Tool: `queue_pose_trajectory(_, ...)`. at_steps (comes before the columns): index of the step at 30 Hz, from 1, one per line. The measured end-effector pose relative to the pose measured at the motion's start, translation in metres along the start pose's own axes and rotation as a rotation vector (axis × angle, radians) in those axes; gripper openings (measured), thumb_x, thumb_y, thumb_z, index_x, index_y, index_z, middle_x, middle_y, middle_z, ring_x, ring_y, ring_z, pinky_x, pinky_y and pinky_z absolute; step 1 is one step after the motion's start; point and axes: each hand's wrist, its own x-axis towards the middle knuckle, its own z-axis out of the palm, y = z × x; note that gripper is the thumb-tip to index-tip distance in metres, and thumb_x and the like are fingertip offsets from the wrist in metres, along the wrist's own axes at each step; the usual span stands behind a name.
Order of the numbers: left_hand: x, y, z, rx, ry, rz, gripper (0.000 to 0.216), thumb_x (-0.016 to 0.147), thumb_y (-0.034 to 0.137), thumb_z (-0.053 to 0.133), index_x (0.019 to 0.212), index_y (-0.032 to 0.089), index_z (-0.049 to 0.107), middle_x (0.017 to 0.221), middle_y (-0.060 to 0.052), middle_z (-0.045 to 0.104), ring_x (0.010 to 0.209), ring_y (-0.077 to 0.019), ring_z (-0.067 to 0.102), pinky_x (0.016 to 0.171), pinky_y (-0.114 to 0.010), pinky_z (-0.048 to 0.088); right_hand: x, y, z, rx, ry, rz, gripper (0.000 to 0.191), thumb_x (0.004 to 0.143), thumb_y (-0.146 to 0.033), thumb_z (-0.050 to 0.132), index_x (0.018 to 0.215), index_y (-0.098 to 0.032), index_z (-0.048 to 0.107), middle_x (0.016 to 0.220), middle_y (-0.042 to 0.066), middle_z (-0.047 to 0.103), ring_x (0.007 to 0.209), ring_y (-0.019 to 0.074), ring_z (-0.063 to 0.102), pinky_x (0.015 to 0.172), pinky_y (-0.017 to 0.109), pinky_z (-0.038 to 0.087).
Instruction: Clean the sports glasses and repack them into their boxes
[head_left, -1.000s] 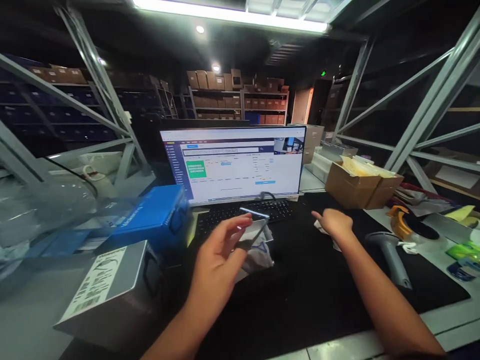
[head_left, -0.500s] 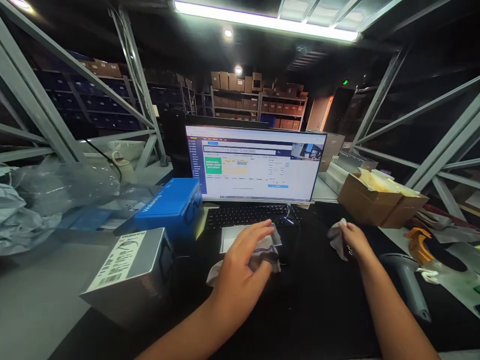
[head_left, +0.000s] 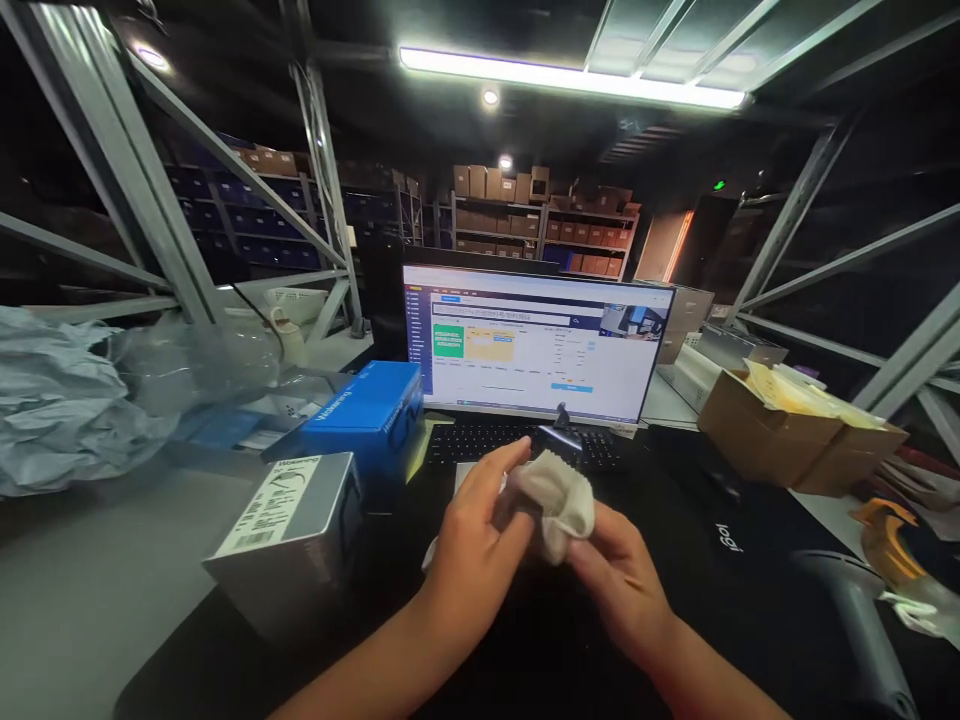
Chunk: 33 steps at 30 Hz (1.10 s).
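Here, both hands meet on the small white cloth [head_left: 559, 502] above the counter [head_left: 97, 600]: left hand [head_left: 472, 535] and right hand [head_left: 611, 570] fingers clamped on it (keep it taut, pinch its edges).

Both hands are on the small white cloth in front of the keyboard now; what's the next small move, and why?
Probably spread the small white cloth open. The left hand and right hand both pinch it, bunched, above the black desk mat, so it looks too crumpled to use as it is.
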Motion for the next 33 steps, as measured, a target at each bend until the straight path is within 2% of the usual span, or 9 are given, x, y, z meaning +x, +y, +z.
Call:
queue_pose_trajectory(3, -0.004, -0.002, -0.001, 0.076, -0.010, 0.129, 0.061, 0.084, 0.009, 0.054, 0.142, 0.030, 0.051, 0.144, -0.004, 0.057, 0.133, -0.0251, 0.054, 0.112, -0.042, 0.045, 0.007, -0.002, -0.008, -0.030, 0.005, -0.061, 0.045, 0.101, -0.051, 0.044, 0.085, -0.022, 0.074, 0.083, 0.006, 0.070, 0.079, 0.0225, 0.067, 0.075, 0.035, 0.055)
queue_pose_trajectory(7, -0.007, -0.011, 0.006, 0.182, -0.043, 0.282, 0.067, 0.086, 0.006, 0.052, 0.148, 0.029, 0.045, 0.148, -0.005, 0.054, 0.138, -0.0248, 0.049, 0.118, -0.044, 0.040, 0.006, 0.004, 0.001, -0.076, 0.288, -0.094, 0.013, 0.086, -0.031, 0.073, 0.076, -0.023, 0.069, 0.062, -0.001, 0.065, 0.055, 0.0146, 0.059, 0.055, 0.025, 0.050)
queue_pose_trajectory(12, -0.002, -0.018, 0.008, 0.223, -0.135, 0.341, 0.062, 0.090, 0.010, 0.054, 0.148, 0.030, 0.043, 0.148, -0.007, 0.054, 0.139, -0.0255, 0.049, 0.119, -0.047, 0.039, 0.012, 0.005, -0.002, 0.038, 0.524, 0.097, 0.040, 0.066, -0.025, 0.085, 0.060, -0.022, 0.046, 0.053, -0.006, 0.051, 0.046, 0.0089, 0.043, 0.044, 0.020, 0.039)
queue_pose_trajectory(17, -0.003, -0.014, 0.007, 0.250, -0.215, 0.449, 0.070, 0.086, 0.003, 0.050, 0.150, 0.032, 0.041, 0.154, -0.006, 0.048, 0.142, -0.0255, 0.045, 0.123, -0.051, 0.030, 0.021, -0.007, -0.025, 0.317, 0.587, 0.188, 0.055, 0.065, -0.034, 0.085, 0.062, -0.022, 0.032, 0.056, -0.008, 0.040, 0.050, 0.0078, 0.037, 0.047, 0.019, 0.037)
queue_pose_trajectory(20, -0.008, -0.011, 0.007, 0.241, -0.142, 0.392, 0.071, 0.087, 0.004, 0.053, 0.150, 0.034, 0.040, 0.151, -0.004, 0.052, 0.139, -0.0233, 0.049, 0.120, -0.042, 0.037, 0.011, -0.005, -0.010, 0.083, 0.562, 0.120, 0.045, 0.069, -0.021, 0.078, 0.057, -0.021, 0.035, 0.053, -0.008, 0.040, 0.048, 0.0075, 0.034, 0.045, 0.019, 0.033)
queue_pose_trajectory(24, -0.009, -0.009, 0.007, 0.222, -0.099, 0.348, 0.067, 0.090, 0.009, 0.054, 0.151, 0.034, 0.040, 0.149, -0.004, 0.054, 0.136, -0.0239, 0.052, 0.118, -0.040, 0.040, 0.001, 0.000, 0.009, -0.178, 0.509, -0.044, 0.038, 0.069, -0.008, 0.069, 0.050, -0.020, 0.038, 0.049, -0.007, 0.040, 0.049, 0.0077, 0.037, 0.054, 0.022, 0.040)
queue_pose_trajectory(28, -0.006, -0.008, 0.010, 0.241, -0.171, 0.404, 0.071, 0.087, 0.005, 0.053, 0.151, 0.033, 0.040, 0.149, -0.005, 0.054, 0.135, -0.0260, 0.053, 0.119, -0.046, 0.038, 0.014, -0.005, -0.008, 0.262, 0.502, 0.235, 0.044, 0.062, -0.019, 0.079, 0.057, -0.022, 0.035, 0.054, -0.007, 0.047, 0.050, 0.0087, 0.041, 0.048, 0.021, 0.039)
queue_pose_trajectory(30, -0.006, -0.008, 0.013, 0.253, -0.159, 0.424, 0.075, 0.084, 0.002, 0.051, 0.152, 0.032, 0.039, 0.151, -0.005, 0.052, 0.138, -0.0264, 0.051, 0.121, -0.048, 0.035, 0.018, -0.006, -0.013, 0.415, 0.546, 0.280, 0.047, 0.061, -0.022, 0.080, 0.060, -0.022, 0.032, 0.055, -0.008, 0.046, 0.049, 0.0085, 0.041, 0.046, 0.020, 0.038)
queue_pose_trajectory(33, -0.008, -0.009, 0.012, 0.244, -0.118, 0.377, 0.073, 0.086, 0.003, 0.051, 0.152, 0.033, 0.040, 0.150, -0.004, 0.053, 0.138, -0.0249, 0.051, 0.119, -0.043, 0.038, 0.013, 0.000, 0.001, 0.230, 0.599, 0.161, 0.040, 0.065, -0.014, 0.072, 0.056, -0.022, 0.033, 0.051, -0.008, 0.042, 0.046, 0.0072, 0.035, 0.043, 0.018, 0.033)
